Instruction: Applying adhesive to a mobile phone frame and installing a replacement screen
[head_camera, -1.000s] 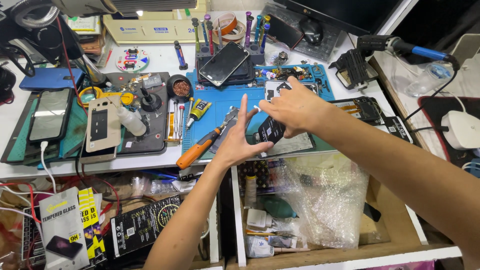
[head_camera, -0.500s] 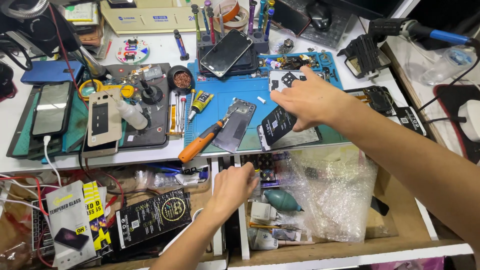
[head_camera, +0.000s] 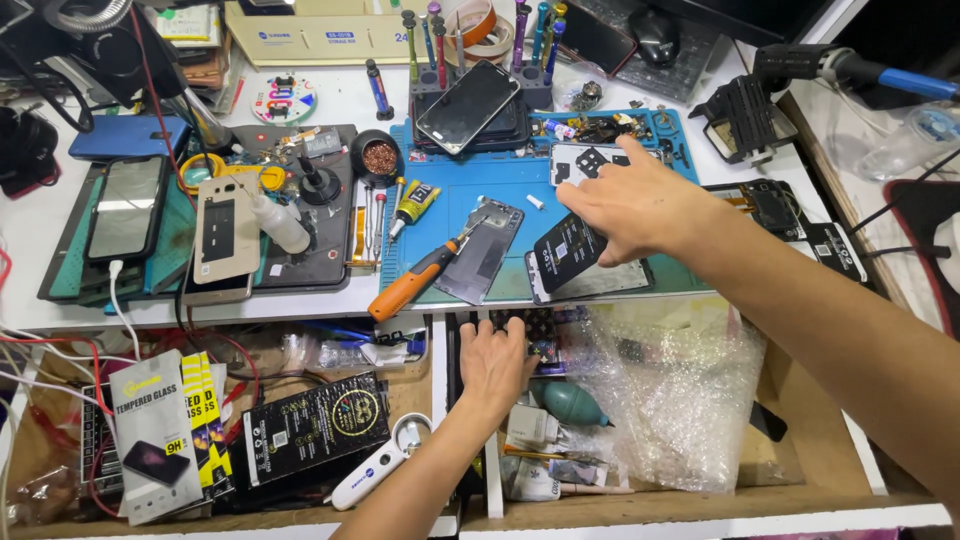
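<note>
Grip: my left hand (head_camera: 492, 362) lies flat, fingers loose, holding nothing, on the divider between two open drawers; my right hand (head_camera: 632, 205) pinches one dark phone back panel (head_camera: 566, 250), tilted over the blue mat (head_camera: 450, 205).
Left of mat: two phones, one beige back cover (head_camera: 226, 232).
On mat: one orange-handled screwdriver (head_camera: 412, 284), one grey panel (head_camera: 483, 250).
Desk (head_camera: 330, 100) rear: one phone on the tool rack.
Hidden: right drawer contents blur under bubble wrap (head_camera: 672, 395); my thumb hides the panel's top edge.

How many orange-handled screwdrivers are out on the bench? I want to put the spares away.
1. The orange-handled screwdriver lies at the front edge of the blue mat, beside a grey phone back panel. Others may be hidden in the clutter or the open drawers.
</note>
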